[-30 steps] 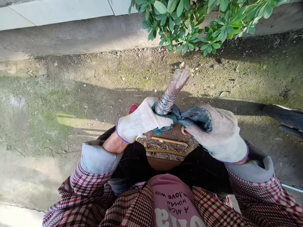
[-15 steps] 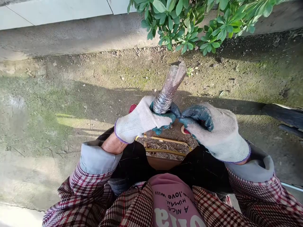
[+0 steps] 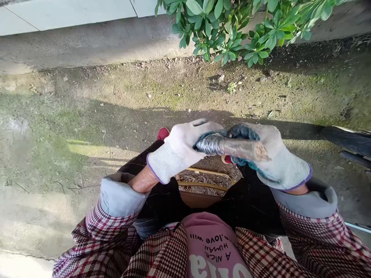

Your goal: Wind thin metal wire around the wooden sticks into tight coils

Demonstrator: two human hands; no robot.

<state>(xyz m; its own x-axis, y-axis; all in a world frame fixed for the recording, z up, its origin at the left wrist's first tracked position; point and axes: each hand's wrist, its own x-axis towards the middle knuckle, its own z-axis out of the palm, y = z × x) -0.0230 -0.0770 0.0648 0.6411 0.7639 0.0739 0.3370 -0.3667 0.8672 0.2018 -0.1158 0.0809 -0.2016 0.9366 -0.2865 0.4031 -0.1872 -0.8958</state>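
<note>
A short wooden stick [image 3: 242, 148], its cut end pointing right, lies nearly level between my hands. Silvery thin wire [image 3: 211, 144] is wound in many turns around its left part. My left hand [image 3: 185, 141], in a white knit glove with a dark teal palm, is closed around the stick at the wound part. My right hand [image 3: 271, 154], gloved alike, is behind the stick's bare end, its fingers curled in a pinch close to the wire coil. The stick hides part of that hand, and the strand in its fingertips is barely visible.
A leafy green bush [image 3: 228, 31] overhangs the concrete wall base [image 3: 95, 46] ahead. Below my hands, between my dark-trousered legs, is a yellow metal frame [image 3: 203, 185]. A red shoe [image 3: 163, 133] shows at left. A black tyre-like object [image 3: 348, 139] lies at right on the mossy ground [image 3: 130, 88].
The stick has swung from pointing up and away to pointing right, turned by my left hand. My right hand has shifted slightly and is now behind the stick's end.
</note>
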